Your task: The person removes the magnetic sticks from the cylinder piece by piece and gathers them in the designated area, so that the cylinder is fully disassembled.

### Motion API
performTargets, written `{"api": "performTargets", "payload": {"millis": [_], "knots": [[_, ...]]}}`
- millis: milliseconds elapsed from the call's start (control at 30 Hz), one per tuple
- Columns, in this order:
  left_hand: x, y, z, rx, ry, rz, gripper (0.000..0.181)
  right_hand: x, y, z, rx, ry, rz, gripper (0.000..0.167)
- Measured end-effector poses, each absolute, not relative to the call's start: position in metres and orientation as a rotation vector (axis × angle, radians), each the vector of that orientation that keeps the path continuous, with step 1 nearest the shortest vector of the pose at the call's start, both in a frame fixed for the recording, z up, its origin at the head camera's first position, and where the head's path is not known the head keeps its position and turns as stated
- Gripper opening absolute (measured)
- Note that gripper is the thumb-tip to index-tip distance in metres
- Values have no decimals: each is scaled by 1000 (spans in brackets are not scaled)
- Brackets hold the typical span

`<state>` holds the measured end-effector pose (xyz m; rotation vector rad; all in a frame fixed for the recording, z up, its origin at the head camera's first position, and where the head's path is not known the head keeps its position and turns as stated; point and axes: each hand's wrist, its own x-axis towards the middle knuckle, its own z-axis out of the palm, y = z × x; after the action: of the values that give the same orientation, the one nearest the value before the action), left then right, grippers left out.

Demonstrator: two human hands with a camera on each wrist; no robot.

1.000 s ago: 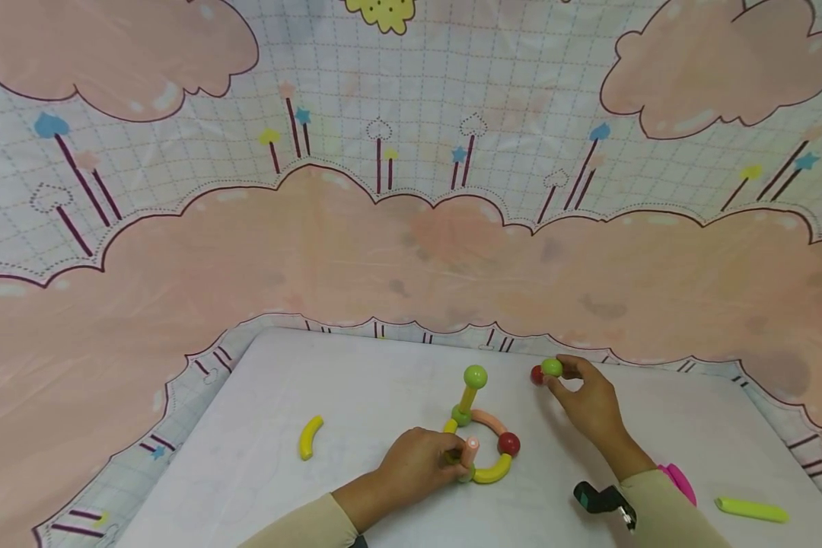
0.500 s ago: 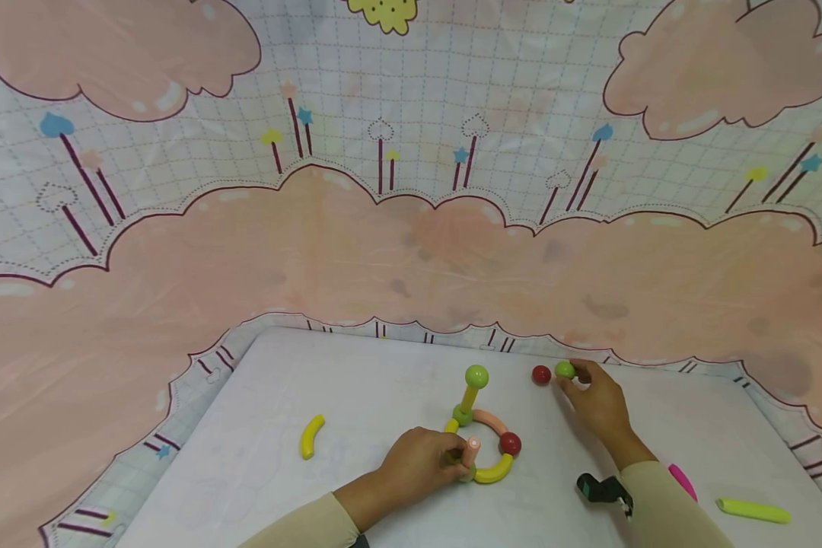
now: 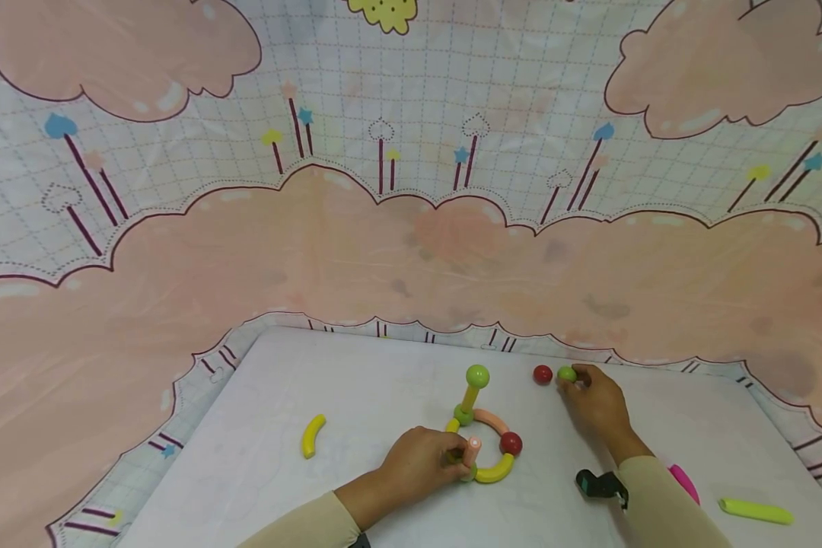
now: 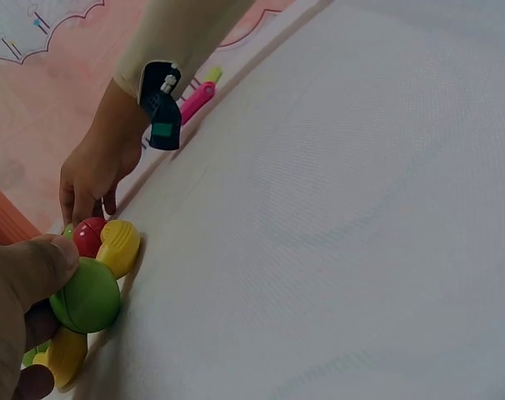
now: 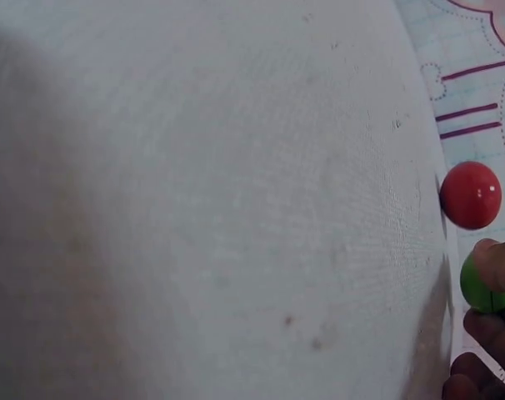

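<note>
In the head view, a ring of curved toy rods (image 3: pixel 495 471) and balls lies right of the table's middle. My left hand (image 3: pixel 418 464) grips its near left side, thumb on a green joint ball (image 4: pixel 87 296) in the left wrist view. A short pink rod (image 3: pixel 472 452) stands up beside those fingers. From the ring's far side rises a yellow rod (image 3: pixel 469 399) topped by a green ball (image 3: pixel 477 376). My right hand (image 3: pixel 599 399) pinches a loose green ball (image 5: pixel 481 285) near the far edge. Just left of it sits a loose red ball (image 3: pixel 543 374), apart from it.
A curved yellow rod (image 3: pixel 312 436) lies to the left on the white table (image 3: pixel 246 487). At the right are a yellow-green rod (image 3: pixel 756 511) and a pink piece (image 3: pixel 685 484) partly behind the sleeve. A black wrist device (image 3: pixel 599 485) sits by the right cuff. Patterned cloth (image 3: pixel 397 259) hangs behind.
My right hand has drawn the green ball to the right, away from the red ball, and slightly lower. My left hand and the ring have stayed put.
</note>
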<state>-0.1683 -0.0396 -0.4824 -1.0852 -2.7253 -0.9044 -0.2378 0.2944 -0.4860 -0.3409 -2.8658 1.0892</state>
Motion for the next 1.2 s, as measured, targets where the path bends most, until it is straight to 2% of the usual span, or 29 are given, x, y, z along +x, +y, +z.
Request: {"api": "performTargets", "payload": {"millis": [700, 1033, 1200], "knots": [[-167, -40, -482, -1072, -2742, -871, 24, -236, 293, -486, -305, -2874, 1036, 58], [-168, -39, -484, -1069, -2758, -921, 22, -233, 278, -474, -172, -2636, 999, 44], [-167, -38, -484, -1079, -2735, -955, 14, -225, 260, -460, -61, -2534, 1031, 38]]}}
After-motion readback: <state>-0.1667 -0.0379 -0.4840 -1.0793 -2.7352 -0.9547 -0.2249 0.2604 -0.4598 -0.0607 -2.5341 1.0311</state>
